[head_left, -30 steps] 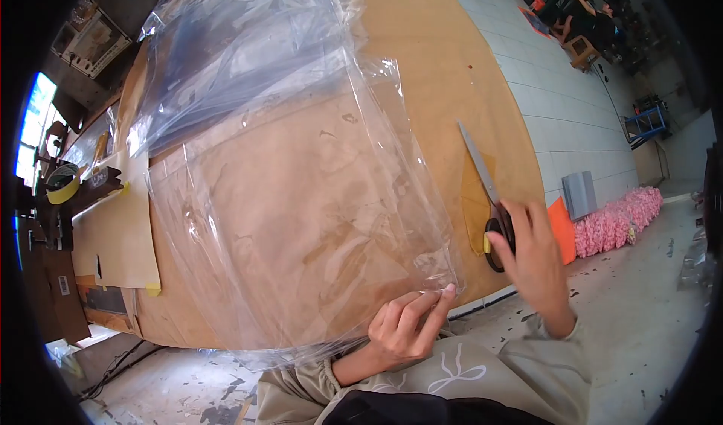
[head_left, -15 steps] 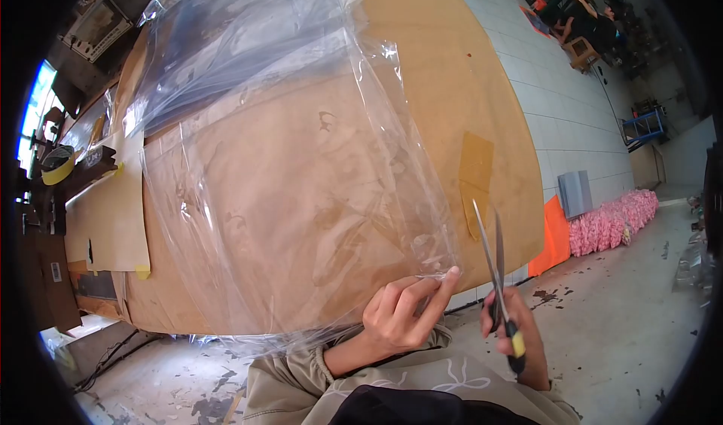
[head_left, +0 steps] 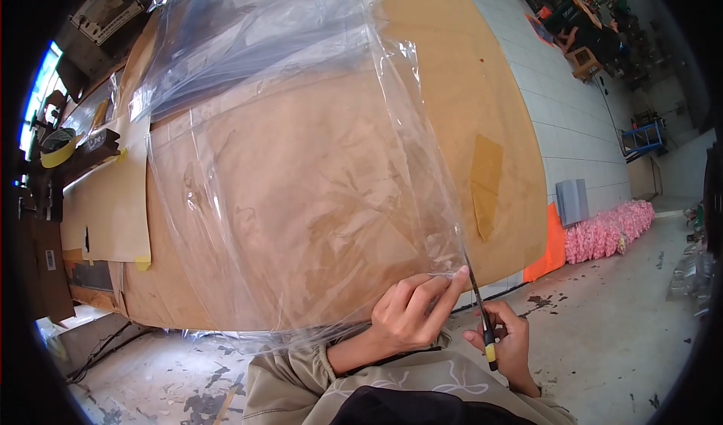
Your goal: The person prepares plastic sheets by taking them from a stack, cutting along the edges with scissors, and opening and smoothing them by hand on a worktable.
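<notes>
Clear plastic sheeting (head_left: 301, 191) lies over the brown-covered table (head_left: 429, 18), wrinkled, its near edge hanging past the table's edge. My left hand (head_left: 414, 308) pinches the sheet's near right corner between thumb and fingers. Just to its right, my right hand (head_left: 506, 338) is closed round the handles of the scissors (head_left: 480, 301), which have black and yellow grips. The blades point up and away, close together, with their tips beside the sheet's right edge near my left fingertips. Whether the blades touch the plastic I cannot tell.
Brown tape (head_left: 486, 188) is stuck on the table's right part. A tape roll (head_left: 59, 152) sits on a dark holder at the left, near a paper sheet (head_left: 113, 199). Beyond the right edge are a pink fluffy bundle (head_left: 610, 231), an orange piece (head_left: 545, 252) and a distant person (head_left: 602, 42).
My right hand has picked the scissors up off the table and brought them beside my left hand. The blades, apart half a second ago, are now close together. My left hand keeps its pinch.
</notes>
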`<state>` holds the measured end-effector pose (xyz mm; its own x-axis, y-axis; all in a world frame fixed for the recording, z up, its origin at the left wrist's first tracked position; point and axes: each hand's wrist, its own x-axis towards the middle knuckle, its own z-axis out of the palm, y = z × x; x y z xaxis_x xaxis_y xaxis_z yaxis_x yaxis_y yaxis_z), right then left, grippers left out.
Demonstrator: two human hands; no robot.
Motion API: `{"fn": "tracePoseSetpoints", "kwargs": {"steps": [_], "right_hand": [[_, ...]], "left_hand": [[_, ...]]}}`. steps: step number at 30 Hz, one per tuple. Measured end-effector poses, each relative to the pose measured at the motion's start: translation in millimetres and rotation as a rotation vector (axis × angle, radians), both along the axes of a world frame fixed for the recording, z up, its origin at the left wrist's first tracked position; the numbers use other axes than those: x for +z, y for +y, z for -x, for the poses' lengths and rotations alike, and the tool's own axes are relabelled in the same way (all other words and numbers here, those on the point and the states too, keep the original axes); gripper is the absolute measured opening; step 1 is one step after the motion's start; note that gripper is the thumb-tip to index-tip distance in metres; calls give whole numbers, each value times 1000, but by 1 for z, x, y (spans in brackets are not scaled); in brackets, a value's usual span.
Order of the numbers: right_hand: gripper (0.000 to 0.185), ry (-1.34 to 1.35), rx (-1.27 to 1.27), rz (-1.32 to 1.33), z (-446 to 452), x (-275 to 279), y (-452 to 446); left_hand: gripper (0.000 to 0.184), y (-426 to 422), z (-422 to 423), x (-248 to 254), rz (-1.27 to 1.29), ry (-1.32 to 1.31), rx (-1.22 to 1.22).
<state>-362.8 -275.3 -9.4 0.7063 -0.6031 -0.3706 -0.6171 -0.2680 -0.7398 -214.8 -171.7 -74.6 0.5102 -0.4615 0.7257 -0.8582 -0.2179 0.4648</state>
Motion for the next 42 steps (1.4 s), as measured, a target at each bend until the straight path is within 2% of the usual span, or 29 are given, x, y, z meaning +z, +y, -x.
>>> {"fn": "tracePoseSetpoints", "kwargs": {"steps": [16,22,28,37,42], "right_hand": [[37,-5,-57,-124,2,-6,-3],[37,-1,22,-42,6,-9,-12],[36,-119,-10,-174,10,-11,-14],[35,-40,-8,-74,-4,-11,-11],[36,-97,1,-80,-12,-13,-13]], "left_hand": [[48,-1,0,0,3,-19,25],[48,-1,0,0,-4,-17,19],[49,-1,-1,2,-3,-20,18],[49,0,0,1,-5,-2,9],[51,1,-1,3,-16,-3,3]]}}
